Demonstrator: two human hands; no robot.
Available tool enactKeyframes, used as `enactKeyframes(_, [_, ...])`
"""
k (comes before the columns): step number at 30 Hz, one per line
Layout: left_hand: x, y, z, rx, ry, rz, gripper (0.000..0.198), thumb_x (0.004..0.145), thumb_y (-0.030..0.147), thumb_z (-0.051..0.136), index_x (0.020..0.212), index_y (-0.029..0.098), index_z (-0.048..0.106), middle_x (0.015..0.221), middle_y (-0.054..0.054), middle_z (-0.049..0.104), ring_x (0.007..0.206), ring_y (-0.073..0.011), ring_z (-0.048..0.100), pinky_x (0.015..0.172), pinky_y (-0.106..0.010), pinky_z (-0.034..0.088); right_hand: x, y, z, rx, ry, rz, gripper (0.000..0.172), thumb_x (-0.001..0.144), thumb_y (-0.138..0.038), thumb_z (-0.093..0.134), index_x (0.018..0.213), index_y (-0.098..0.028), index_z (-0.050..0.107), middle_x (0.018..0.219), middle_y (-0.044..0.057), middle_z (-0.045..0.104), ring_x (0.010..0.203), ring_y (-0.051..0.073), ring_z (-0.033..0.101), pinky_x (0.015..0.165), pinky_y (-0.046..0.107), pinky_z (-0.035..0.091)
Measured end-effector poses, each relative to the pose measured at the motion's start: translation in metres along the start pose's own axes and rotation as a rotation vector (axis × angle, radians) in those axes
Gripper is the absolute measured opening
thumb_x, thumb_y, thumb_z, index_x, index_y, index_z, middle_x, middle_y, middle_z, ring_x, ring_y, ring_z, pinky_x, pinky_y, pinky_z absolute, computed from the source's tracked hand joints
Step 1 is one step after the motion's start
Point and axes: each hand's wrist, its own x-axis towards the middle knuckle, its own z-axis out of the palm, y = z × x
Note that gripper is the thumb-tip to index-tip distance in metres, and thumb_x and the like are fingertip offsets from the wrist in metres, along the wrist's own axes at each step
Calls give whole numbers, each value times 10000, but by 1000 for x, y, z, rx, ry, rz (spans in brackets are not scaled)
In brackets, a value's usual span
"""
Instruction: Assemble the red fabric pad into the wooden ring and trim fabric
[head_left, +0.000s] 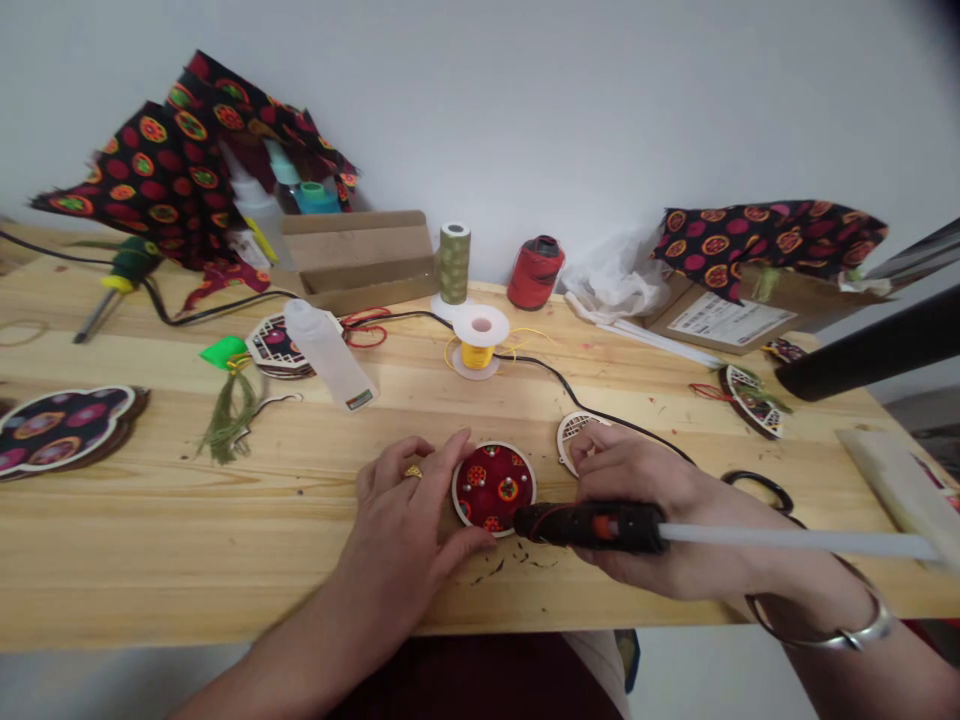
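Observation:
A round disc (491, 490) covered in dark red patterned fabric, with a pale rim and several small whitish dots on it, lies on the wooden table. My left hand (405, 510) grips its left edge between thumb and fingers. My right hand (637, 490) is closed around a black hot glue gun (592, 525), whose nozzle end meets the disc's lower right edge in this view. A long translucent glue stick (795, 540) sticks out from the gun's back. Just behind the right fingers lies a round pale cut-out lattice piece (571, 440), partly hidden by them.
A yellow thread spool (478, 352), a squeeze bottle (330, 355) and a black cord (551, 372) lie beyond my hands. Scissors (761, 490) are at right. Cardboard boxes (360, 260), red thread (536, 272) and green thread (454, 265) line the wall. A screwdriver (116, 285) sits far left.

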Motion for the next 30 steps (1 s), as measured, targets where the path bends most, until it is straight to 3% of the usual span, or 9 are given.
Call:
enactKeyframes(10, [0,0,1,7,4,-1,889,688,392,825,1397,171,336,1126,-107,710,1086,-329,445,921,-462,332,5,1,8,77,-12,-5,139,747,-114,630,659,-207,576,590,-29,495,792,174,502,833,341,421])
enactKeyframes(16, [0,-1,1,-5,9,1,909,686,413,823,1407,183,320,1127,-99,714,1091,-329,444,924,-464,333,-7,10,3,131,141,-20,186,718,-140,676,609,-228,553,627,2,532,891,213,560,842,365,473])
enactKeyframes(19, [0,-1,1,-3,10,-2,888,703,406,809,1413,201,318,1146,-89,708,1098,-327,446,928,-464,335,-9,12,-2,143,187,-25,132,740,-165,694,676,-231,601,655,7,561,871,211,578,837,363,483])
enactKeyframes(23, [0,-1,0,-17,-10,-21,859,721,419,782,1415,199,326,1143,-94,705,1123,-336,444,933,-474,341,-9,8,-12,52,141,14,67,764,-160,678,791,-218,657,694,13,589,818,198,570,807,348,467])
enactKeyframes(30, [1,4,-2,-11,-37,-30,771,768,419,721,1396,145,366,1140,-115,695,1140,-344,430,947,-493,341,-4,-7,-20,-232,11,158,111,792,-185,590,685,-203,612,724,32,553,778,201,497,731,363,408])
